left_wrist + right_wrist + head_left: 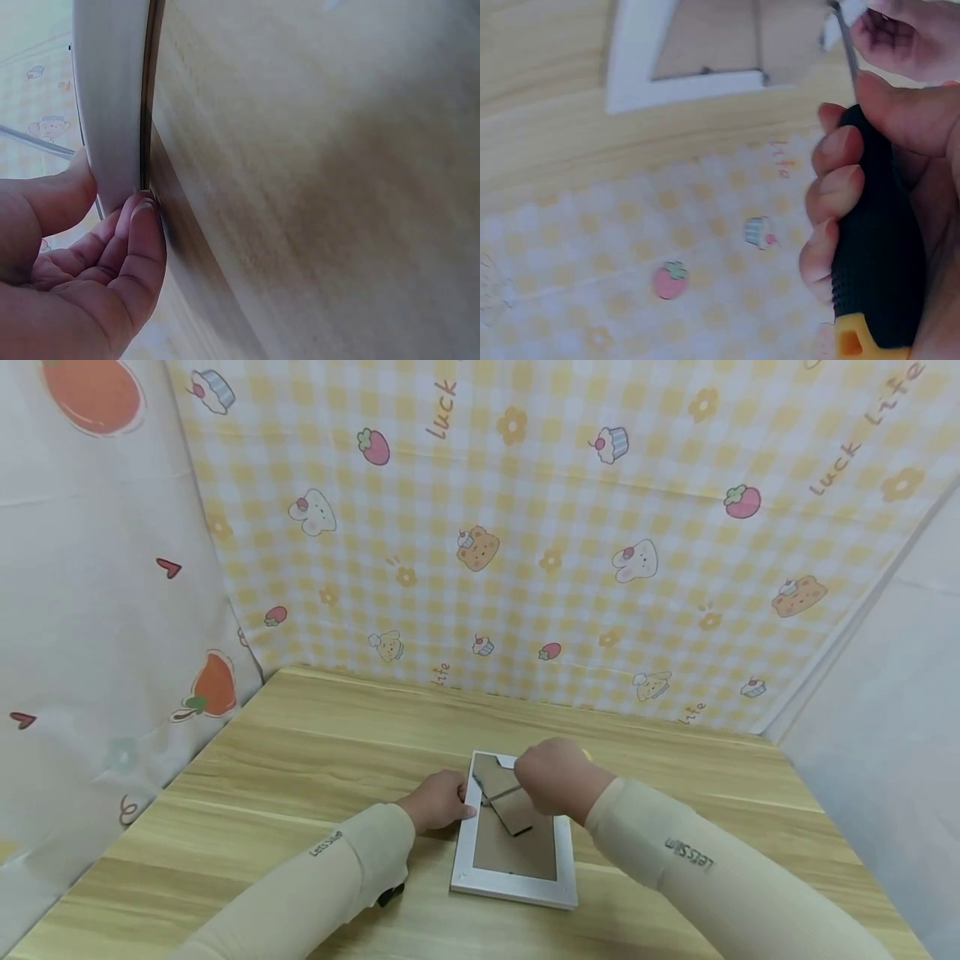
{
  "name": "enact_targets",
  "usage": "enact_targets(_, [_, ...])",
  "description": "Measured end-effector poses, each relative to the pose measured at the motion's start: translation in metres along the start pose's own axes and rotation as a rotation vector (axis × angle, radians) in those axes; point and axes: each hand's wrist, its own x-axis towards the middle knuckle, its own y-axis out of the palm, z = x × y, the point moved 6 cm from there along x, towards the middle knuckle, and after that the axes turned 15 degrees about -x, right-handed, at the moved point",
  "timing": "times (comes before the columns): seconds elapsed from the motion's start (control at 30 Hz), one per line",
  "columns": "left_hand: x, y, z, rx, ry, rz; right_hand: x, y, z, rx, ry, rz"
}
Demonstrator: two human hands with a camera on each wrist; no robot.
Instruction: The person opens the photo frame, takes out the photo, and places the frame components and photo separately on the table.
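A white picture frame [510,886] lies on the table with its brown backing [517,857] upward. On the backing is a brown flap with dark edges [516,815]. My left hand [438,800] pinches the frame's left edge; in the left wrist view, the thumb and fingers of that hand [97,277] sit on opposite faces of the white rim [114,90]. My right hand [558,777] grips a screwdriver [877,232] by its black and yellow handle. Its metal shaft [504,795] reaches across the backing to the frame's left inner edge, where I cannot tell what the tip touches.
The wood-grain table [330,727] extends around the frame. A yellow checked cloth [510,610] hangs at the back, with white cloths [112,610] at the sides. A small black object [391,894] shows beneath the left sleeve.
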Motion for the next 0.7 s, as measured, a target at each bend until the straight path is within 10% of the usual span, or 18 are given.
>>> enact_targets(0.7, [-0.009,-0.003,-0.001,-0.12,0.116,0.033,0.069,-0.044,0.055,-0.408,-0.147,0.154])
